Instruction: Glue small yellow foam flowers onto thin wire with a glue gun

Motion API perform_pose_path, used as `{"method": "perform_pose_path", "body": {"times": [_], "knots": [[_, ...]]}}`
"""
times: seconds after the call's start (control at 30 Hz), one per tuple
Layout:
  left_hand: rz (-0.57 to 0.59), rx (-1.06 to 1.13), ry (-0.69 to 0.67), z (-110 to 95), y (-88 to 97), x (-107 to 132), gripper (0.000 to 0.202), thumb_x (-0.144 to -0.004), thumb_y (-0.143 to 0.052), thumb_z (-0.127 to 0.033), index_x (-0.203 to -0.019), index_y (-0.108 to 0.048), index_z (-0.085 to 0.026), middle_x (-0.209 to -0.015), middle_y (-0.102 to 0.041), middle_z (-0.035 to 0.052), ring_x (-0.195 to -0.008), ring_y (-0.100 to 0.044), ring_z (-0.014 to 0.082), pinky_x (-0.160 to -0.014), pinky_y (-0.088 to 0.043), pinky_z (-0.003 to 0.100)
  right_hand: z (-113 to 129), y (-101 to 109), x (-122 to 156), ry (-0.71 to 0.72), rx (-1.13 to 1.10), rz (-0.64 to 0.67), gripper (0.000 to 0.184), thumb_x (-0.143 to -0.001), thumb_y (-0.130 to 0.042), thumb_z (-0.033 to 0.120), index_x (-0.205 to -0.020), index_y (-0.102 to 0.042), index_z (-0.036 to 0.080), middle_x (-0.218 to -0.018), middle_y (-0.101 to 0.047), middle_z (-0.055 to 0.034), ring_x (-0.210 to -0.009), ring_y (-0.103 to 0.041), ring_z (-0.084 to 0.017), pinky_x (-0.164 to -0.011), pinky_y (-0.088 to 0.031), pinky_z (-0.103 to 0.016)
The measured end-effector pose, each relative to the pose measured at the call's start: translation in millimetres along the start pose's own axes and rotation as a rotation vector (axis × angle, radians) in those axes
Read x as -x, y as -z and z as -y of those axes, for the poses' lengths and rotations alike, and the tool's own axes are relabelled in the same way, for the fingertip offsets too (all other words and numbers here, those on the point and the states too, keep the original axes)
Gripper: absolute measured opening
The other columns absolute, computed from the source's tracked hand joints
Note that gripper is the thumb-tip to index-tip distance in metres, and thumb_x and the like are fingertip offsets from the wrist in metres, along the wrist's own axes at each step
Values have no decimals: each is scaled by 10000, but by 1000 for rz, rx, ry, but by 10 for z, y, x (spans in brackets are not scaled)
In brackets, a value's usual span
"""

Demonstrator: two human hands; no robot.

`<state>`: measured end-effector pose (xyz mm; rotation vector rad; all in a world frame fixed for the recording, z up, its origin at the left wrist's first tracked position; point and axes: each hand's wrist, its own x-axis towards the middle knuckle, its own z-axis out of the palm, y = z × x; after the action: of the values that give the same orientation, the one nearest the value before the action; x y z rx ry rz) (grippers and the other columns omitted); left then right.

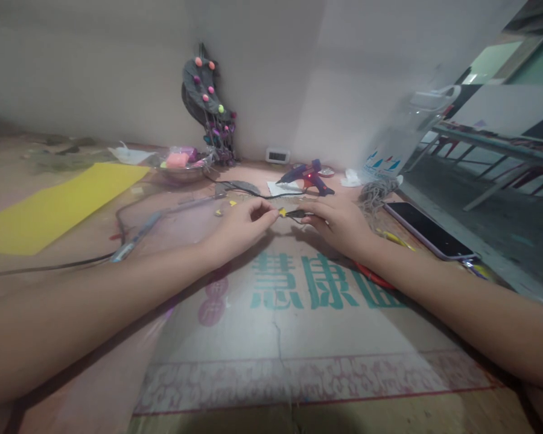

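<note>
My left hand (247, 228) reaches in over the printed cardboard (271, 337), its thumb and fingertips pinched at a small yellow piece (283, 212). Opposite it, my right hand (337, 222) is closed on a thin dark pointed thing (295, 214) whose tip meets the yellow piece; its kind is too small to make out. Behind the hands a dark blue glue gun (308, 176) with a lit red light rests by a white paper (283, 188). Small yellow scraps (233, 204) lie just left of my left hand.
At left are a yellow sheet (63, 208) and a pen (138, 236). A bowl (181, 175) of wrapped items and a grey crescent decoration (196, 87) stand by the wall. To the right are grey yarn (376, 191), a phone (428, 228) and a clear bottle (396, 135). A black cord crosses the table.
</note>
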<state>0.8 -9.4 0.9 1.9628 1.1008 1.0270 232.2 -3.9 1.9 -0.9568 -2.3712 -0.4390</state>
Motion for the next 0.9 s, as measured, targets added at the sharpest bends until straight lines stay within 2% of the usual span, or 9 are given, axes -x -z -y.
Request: {"method": "perform_pose_path", "body": {"times": [0.3,0.47,0.63,0.9], "knots": [[8,-11,5,-15,6,0,199,-873,-531,-348,-829,-620,-175,-844,-653,22,-815,-583,174,-778,-429,307,13,17,1,-31,-9,-18,252,-963,-505,270,-1092,-693,164,-890,-729,-92,-852,-647,-231,-752,-438,-340],[16,-8,-1,-15,4,-2,192,-885,-523,-317,-825,-626,-166,-859,-664,35,-820,-582,174,-779,-425,307,33,50,-14,-71,-4,31,300,-973,-479,297,-1152,-672,153,-929,-731,-101,-854,-644,-238,-724,-415,-338],[20,4,-40,33,3,-10,180,-893,-526,-311,-887,-632,-166,-898,-674,36,-823,-589,168,-773,-431,294,19,32,1,-47,-19,21,369,-985,-442,360,-1159,-664,121,-965,-729,-121,-877,-640,-256,-735,-419,-352],[34,13,-65,51,4,-7,159,-894,-532,-290,-901,-631,-167,-902,-678,33,-821,-595,160,-776,-447,288,-2,21,17,-27,-38,33,398,-994,-416,404,-1154,-659,132,-966,-722,-124,-878,-628,-252,-748,-417,-353]]}}
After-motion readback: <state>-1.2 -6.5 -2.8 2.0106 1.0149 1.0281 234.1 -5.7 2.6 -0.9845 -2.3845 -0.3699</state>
